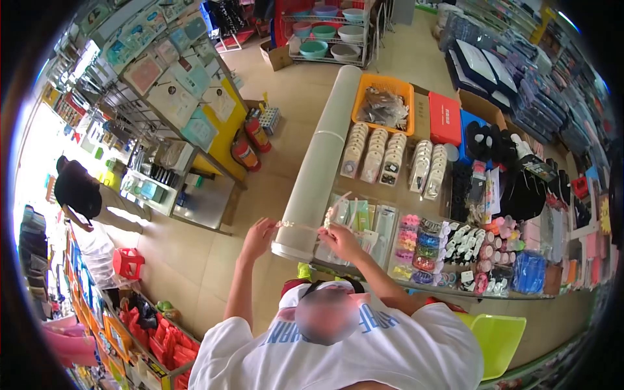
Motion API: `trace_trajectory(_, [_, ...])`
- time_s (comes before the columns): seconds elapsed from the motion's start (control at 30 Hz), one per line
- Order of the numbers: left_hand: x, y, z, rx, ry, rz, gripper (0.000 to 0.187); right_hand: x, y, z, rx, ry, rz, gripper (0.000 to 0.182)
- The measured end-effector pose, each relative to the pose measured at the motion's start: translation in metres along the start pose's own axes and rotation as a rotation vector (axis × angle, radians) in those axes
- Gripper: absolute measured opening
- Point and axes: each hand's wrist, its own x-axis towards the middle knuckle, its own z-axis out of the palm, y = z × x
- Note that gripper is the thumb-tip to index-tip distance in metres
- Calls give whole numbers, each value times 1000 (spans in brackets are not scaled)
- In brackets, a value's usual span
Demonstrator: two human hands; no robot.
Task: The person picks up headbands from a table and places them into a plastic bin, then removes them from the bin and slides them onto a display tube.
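Note:
A thin pale strand with small whitish bead- or flower-like clusters (329, 216) is stretched between my two hands. My left hand (259, 236) pinches it at one end, over the near end of a long white roll (296, 239). Closed on its other end is my right hand (340, 240), above the front left corner of the display table, with a pale strip sticking up past the fingers. Just beyond the right hand lie flat clear packets (364, 218). To the right sit colourful hair ties (408, 240) in stacked rows.
Jewellery trays (393, 158) and an orange basket (386, 104) of packets stand farther back on the table. Fire extinguishers (246, 156) are on the floor by a shelf. A person (81, 192) bends at the far left. A lime green chair (500, 344) is behind my right side.

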Motion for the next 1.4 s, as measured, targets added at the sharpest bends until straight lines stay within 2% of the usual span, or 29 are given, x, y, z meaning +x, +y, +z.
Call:
trace_trajectory(0.07, [11, -28, -2, 53, 14, 21, 12, 13, 3, 15, -50, 48, -99, 17])
trace_trajectory(0.17, [24, -61, 4, 191, 18, 80, 13, 20, 9, 32, -189, -8, -87, 18])
trace_trajectory(0.27, [30, -79, 11, 192, 13, 15, 14, 32, 20, 49, -249, -11, -84, 17])
trace_trajectory(0.47, [29, -139, 65, -105, 14, -188, 21, 28, 34, 70, -263, 58, 121, 17])
trace_trajectory(0.53, [30, -134, 67, -192, 46, -220, 24, 29, 31, 74, -246, 90, 167, 16])
trace_trajectory(0.67, [24, -128, 61, -320, -23, -366, 36, 30, 26, 79, -208, 182, 219, 15])
trace_trajectory(0.7, [24, -119, 56, -402, -67, -430, 50, 28, 26, 81, -206, 205, 248, 15])
trace_trajectory(0.83, [23, -122, 64, -357, -153, -430, 63, 27, 40, 85, -207, 206, 213, 15])
trace_trajectory(1.03, [24, -133, 72, -514, -165, -443, 62, 28, 45, 85, -194, 204, 243, 17])
trace_trajectory(1.13, [23, -120, 66, -434, -173, -436, 57, 25, 44, 89, -184, 249, 164, 17])
trace_trajectory(1.27, [23, -127, 73, -474, -184, -446, 58, 23, 49, 87, -197, 236, 185, 17])
trace_trajectory(1.4, [27, -145, 79, -557, -192, -420, 60, 24, 15, 67, -189, 258, 201, 17])
